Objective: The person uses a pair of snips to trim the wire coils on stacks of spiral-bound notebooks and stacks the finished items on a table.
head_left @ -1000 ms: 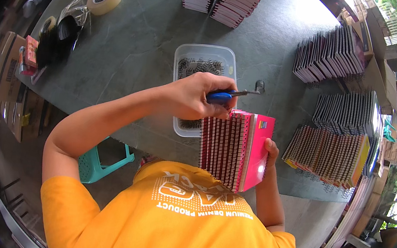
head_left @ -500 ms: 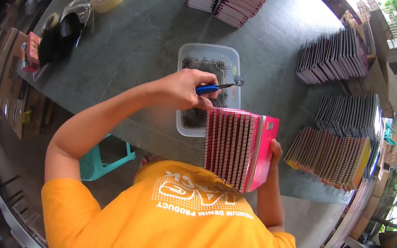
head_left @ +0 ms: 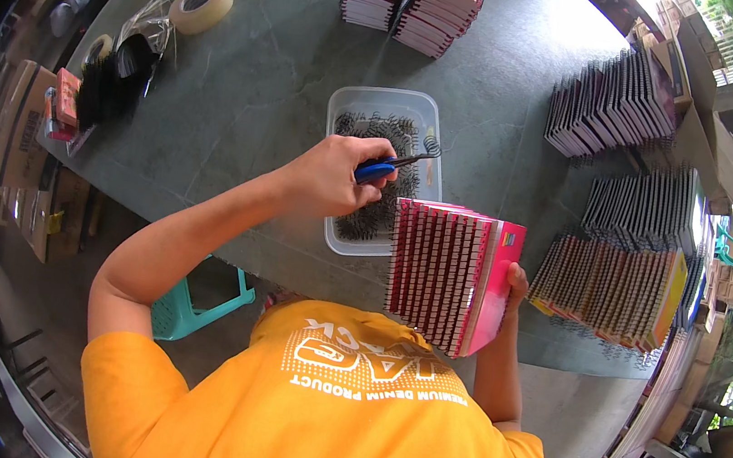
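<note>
My left hand (head_left: 337, 173) is closed around the handles of blue-handled pliers (head_left: 377, 170), above a clear plastic tub (head_left: 343, 98). A small curl of dark wire (head_left: 432, 146) shows at the pliers' tip. Many dark wire coils (head_left: 368, 220) lie in the tub. My right hand (head_left: 517, 287) grips a stack of pink spiral notebooks (head_left: 497, 286) from its right side, with the bound edges facing up and left. Most of that hand's fingers are hidden behind the stack. The stack is held beside the tub, in front of my orange shirt.
Red spiral notebooks (head_left: 439, 14) stand in stacks at the far side of the grey table (head_left: 243, 113). More notebook stacks (head_left: 620, 104), some yellow-edged (head_left: 606, 290), line the right. Tape (head_left: 201, 7) and a black brush (head_left: 107, 92) lie far left. A teal stool (head_left: 182, 312) stands below.
My left hand with the pliers has drawn slightly away from the notebooks' top corner, so a gap now shows. The notebook stack has shifted a little to the right.
</note>
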`<state>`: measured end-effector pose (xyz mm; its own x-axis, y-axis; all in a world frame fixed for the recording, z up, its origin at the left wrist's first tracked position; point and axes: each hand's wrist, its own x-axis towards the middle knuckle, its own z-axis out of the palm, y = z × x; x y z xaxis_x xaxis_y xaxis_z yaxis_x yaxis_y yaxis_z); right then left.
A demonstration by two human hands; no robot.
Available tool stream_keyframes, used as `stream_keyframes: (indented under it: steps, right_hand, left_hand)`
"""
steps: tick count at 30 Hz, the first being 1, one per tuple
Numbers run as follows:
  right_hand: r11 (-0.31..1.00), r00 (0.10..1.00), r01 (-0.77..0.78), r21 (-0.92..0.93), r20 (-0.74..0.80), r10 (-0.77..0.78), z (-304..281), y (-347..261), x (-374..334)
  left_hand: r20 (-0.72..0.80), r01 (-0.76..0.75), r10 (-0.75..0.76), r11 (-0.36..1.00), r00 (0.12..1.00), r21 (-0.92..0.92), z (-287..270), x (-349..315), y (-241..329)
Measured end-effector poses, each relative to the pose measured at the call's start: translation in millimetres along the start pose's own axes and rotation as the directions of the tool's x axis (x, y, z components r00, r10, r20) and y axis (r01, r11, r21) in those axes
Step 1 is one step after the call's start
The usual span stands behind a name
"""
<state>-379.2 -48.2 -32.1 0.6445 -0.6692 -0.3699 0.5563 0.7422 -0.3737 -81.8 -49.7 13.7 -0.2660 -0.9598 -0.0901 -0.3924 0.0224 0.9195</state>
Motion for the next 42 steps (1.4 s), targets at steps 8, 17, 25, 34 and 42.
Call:
stream_keyframes:
  steps: [8,17,25,34,42]
  right_hand:
    - [0.999,0.994,-0.038,0.022,0.101,0.036,1.8,-1.0,1.7]
    - [0.998,0.999,0.051,0.025,-0.001,-0.051,-12.0,-0.8,-3.9]
    - [0.968,0.934,0.116,0.222,0.307,-0.182,-28.9,1.6,6.2]
    - [0.951,0.912,0.159,0.266,0.329,-0.245,-22.8,12.1,2.0]
    - [0.940,0.900,0.194,0.280,0.331,-0.284,-22.1,15.2,-0.4]
  left_hand:
    - [-0.065,-0.166,0.169,0.984,0.983,0.060,22.1,2.4,-0.9]
    - [0.064,-0.111,0.107,0.522,0.992,0.846,-16.1,-11.6,-1.9]
    - [0.257,0.213,-0.264,0.954,0.930,0.209,-19.7,-7.1,32.6]
    - [0.693,0.623,-0.167,0.615,0.702,-0.483,-3.1,-6.7,28.3]
    - [0.630,0.520,-0.208,0.773,0.748,-0.363,-3.3,-6.7,38.2]
